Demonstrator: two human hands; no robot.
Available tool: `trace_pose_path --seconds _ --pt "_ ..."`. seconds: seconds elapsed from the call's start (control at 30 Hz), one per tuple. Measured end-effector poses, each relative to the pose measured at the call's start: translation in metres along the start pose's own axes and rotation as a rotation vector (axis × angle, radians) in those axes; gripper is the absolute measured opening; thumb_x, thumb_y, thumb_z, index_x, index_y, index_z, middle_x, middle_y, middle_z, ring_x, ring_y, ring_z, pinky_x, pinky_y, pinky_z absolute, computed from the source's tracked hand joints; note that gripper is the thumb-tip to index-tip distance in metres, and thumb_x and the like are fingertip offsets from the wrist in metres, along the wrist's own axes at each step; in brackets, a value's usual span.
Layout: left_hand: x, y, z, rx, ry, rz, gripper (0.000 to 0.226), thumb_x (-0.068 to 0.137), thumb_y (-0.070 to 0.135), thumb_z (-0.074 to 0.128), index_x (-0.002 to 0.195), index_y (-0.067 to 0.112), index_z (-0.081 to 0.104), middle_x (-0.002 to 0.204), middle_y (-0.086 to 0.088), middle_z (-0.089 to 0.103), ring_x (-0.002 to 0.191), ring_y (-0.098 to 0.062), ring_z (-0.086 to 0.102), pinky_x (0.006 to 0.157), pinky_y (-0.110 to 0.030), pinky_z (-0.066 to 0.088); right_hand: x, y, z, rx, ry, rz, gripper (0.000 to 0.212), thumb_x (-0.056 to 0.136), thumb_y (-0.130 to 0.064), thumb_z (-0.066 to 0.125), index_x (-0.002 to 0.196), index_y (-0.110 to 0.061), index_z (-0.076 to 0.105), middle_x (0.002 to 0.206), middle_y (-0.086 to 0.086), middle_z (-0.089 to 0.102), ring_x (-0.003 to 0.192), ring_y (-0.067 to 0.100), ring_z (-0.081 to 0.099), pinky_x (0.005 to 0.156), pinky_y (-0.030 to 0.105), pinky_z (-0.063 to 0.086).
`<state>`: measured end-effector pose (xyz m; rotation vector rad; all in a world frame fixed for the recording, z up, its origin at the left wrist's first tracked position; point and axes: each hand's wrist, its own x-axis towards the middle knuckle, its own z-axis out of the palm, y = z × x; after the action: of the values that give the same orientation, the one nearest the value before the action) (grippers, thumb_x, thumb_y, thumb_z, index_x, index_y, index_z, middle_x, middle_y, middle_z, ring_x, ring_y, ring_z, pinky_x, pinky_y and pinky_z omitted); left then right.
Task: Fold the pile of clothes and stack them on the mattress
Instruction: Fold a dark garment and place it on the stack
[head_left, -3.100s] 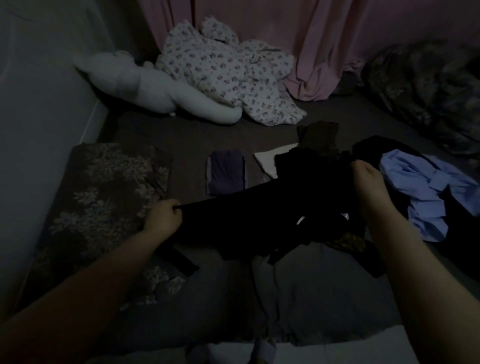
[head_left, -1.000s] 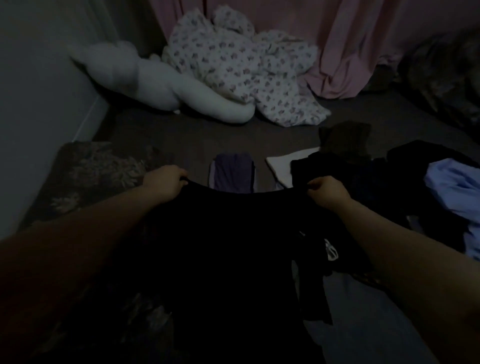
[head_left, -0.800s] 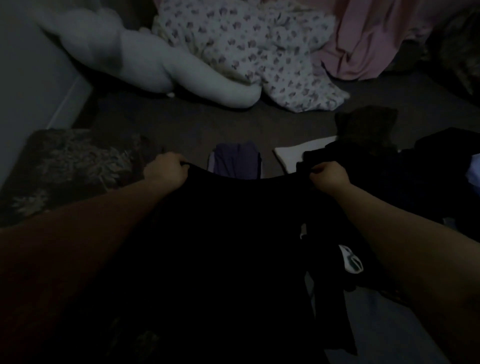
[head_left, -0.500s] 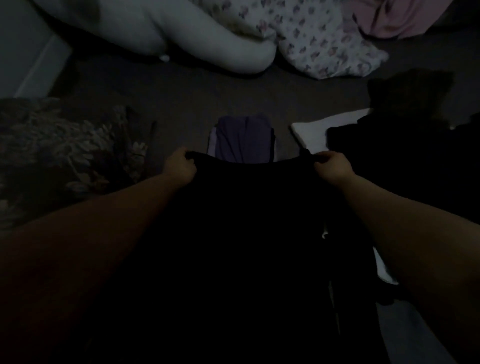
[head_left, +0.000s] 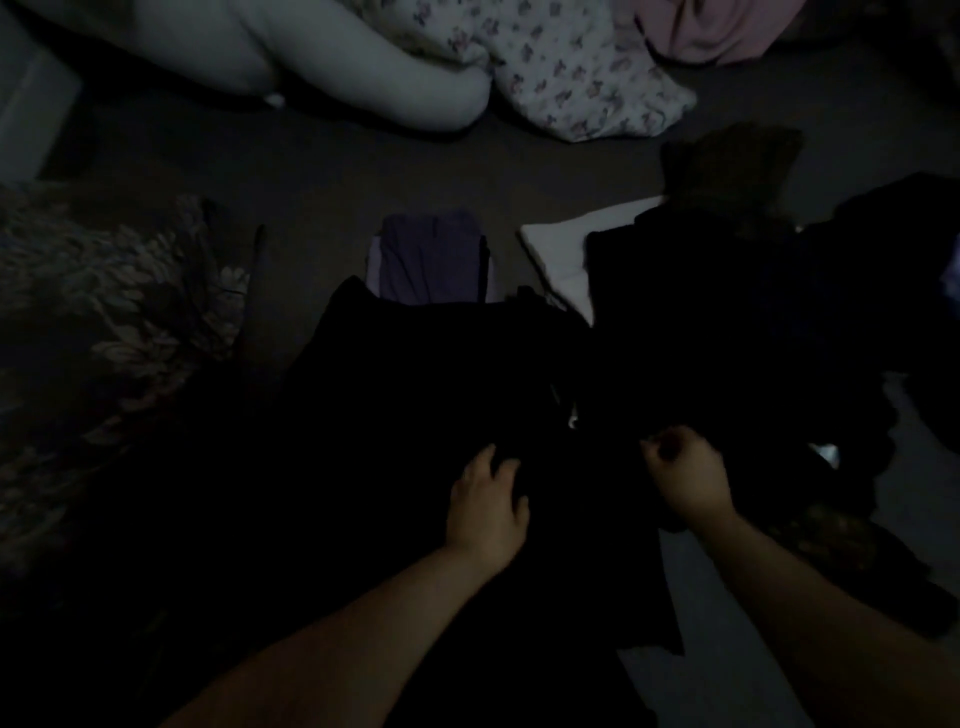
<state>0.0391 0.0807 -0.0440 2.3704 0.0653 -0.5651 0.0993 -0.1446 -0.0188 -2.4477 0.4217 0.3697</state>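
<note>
Black garment (head_left: 415, 415) spread beneath both hands, left grip (head_left: 485, 506) released, right grip (head_left: 685, 480) unclear

Left hand (head_left: 485, 506) flat, fingers (head_left: 501, 470) spread; right hand (head_left: 688, 478) curled, both forearms extended.

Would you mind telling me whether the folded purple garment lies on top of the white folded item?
No, the purple garment lies apart on the mattress, left of the white item.

Black garment (head_left: 426, 395) — spread flat (mattress (head_left: 363, 171)).
</note>
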Motion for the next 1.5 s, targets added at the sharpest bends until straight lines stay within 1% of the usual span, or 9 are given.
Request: trace_pose_path --seconds 0.2,0.47,0.63,0.73,0.83,1.0,1.17,1.33,1.5 --pt "-0.045 0.024 0.058 -0.136 -0.363 -0.159 0.054 0.093 0.034 0.052 0.143 0.022 0.033 0.147 -0.005 0.03 0.13 -0.02 0.039 0.106 -0.023 0.035 -0.05 0.074 0.043 -0.158 -0.447 0.257 0.091 0.076 -0.061 0.062 0.141 -0.003 0.035 0.139 0.013 0.048 0.125 0.029 0.049 0.096 0.026 0.039" --pt "-0.086 0.01 0.068 0.14 -0.698 -0.044 0.076 0.089 0.046 0.056 0.15 0.033 0.012 0.158 -0.005 -0.012 0.145 -0.028 -0.01 0.119 -0.037 0.007 -0.047 0.079 0.054 -0.291 -0.35 0.254 0.042 0.095 -0.026 0.051 0.133 -0.009 0.047 0.134 0.017 0.05 0.125 0.032 0.046 0.099 0.031 0.035" --pt "-0.065 0.038 0.027 -0.326 -0.249 -0.099 0.087 0.086 0.032 0.065 0.149 0.033 0.006 0.152 0.004 0.027 0.137 -0.012 0.032 0.106 -0.019 0.029 -0.068 0.002 0.029 0.12 0.14 -0.075 0.016 0.084 -0.01 0.064 0.083 -0.011 0.047 0.07 -0.002 0.055 0.074 0.025 0.059 0.063 0.026 0.034" --pt "-0.046 0.054 -0.01 -0.456 -0.126 0.093 0.105 0.076 0.026 0.076 0.149 0.036 0.002 0.145 0.016 0.026 0.134 -0.001 0.028 0.103 -0.015 0.029 -0.076 -0.059 0.02 0.148 0.172 -0.373 0.016 0.082 -0.01 0.064 0.085 -0.015 0.049 0.071 -0.007 0.054 0.066 0.008 0.053 0.06 0.022 0.036" --pt "-0.044 0.058 -0.034 -0.896 0.142 0.066 0.076 0.078 0.003 0.072 0.139 0.028 0.033 0.132 0.01 0.05 0.122 -0.004 0.048 0.098 -0.014 0.04 -0.078 -0.113 0.026 0.176 0.002 -0.523 0.015 0.083 -0.013 0.064 0.097 -0.015 0.059 0.088 -0.004 0.063 0.083 0.009 0.059 0.074 0.022 0.046" --pt "-0.066 -0.017 -0.05 -1.462 0.403 -0.639 0.028 0.098 0.005 0.042 0.114 0.025 0.053 0.1 -0.006 0.065 0.09 -0.022 0.065 0.076 -0.033 0.054 -0.073 -0.159 0.062 0.165 -0.742 -0.452 0.04 0.09 -0.035 0.059 0.128 -0.024 0.052 0.103 -0.002 0.069 0.095 0.008 0.064 0.085 0.019 0.05" --pt "-0.069 -0.09 -0.052 -1.321 0.221 -0.889 0.029 0.099 0.021 0.041 0.127 0.017 0.051 0.097 -0.003 0.061 0.081 -0.018 0.058 0.066 -0.029 0.046 -0.007 -0.123 0.094 -0.033 -0.456 -0.262 0.032 0.096 -0.012 0.05 0.125 0.001 0.054 0.12 0.021 0.061 0.113 0.032 0.056 0.09 0.028 0.042" --pt "-0.047 -0.09 -0.05 -1.066 0.075 -1.012 0.101 0.076 0.048 0.072 0.149 0.012 0.012 0.142 -0.014 0.041 0.124 -0.033 0.046 0.101 -0.037 0.041 0.046 -0.103 0.089 -0.02 -0.083 -0.273 0.04 0.09 -0.006 0.042 0.128 0.002 0.051 0.126 0.023 0.054 0.118 0.036 0.051 0.089 0.028 0.038" --pt "-0.047 -0.099 -0.015 -0.767 0.325 -1.009 0.055 0.087 0.004 0.058 0.137 -0.004 0.037 0.132 -0.023 0.051 0.118 -0.037 0.051 0.102 -0.035 0.039 0.1 -0.128 0.082 -0.351 -0.25 -0.592 0.06 0.089 0.0 0.052 0.145 -0.014 0.034 0.155 0.009 0.021 0.137 0.028 0.03 0.102 0.039 0.037"
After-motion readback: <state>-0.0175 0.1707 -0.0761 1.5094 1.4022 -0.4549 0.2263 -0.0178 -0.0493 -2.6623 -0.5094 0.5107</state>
